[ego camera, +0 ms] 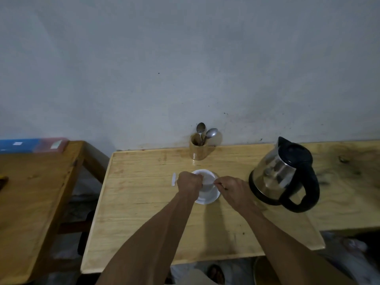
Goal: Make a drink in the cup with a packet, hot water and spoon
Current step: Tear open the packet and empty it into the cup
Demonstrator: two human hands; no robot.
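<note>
A white cup (205,176) stands on a white saucer (207,199) in the middle of the light wooden table (144,212). My left hand (188,183) is closed in a fist against the cup's left side, seemingly gripping it. My right hand (233,193) is at the cup's right rim and pinches a thin metal handle, apparently a spoon (217,183), whose end reaches into the cup. The cup's contents are hidden. A small white torn strip of packet (174,179) lies on the table just left of my left hand.
A steel kettle (281,173) with a black handle stands to the right of the cup, close to my right hand. A wooden holder (198,150) with two spoons stands at the wall behind the cup. A second wooden table (30,192) is at the left.
</note>
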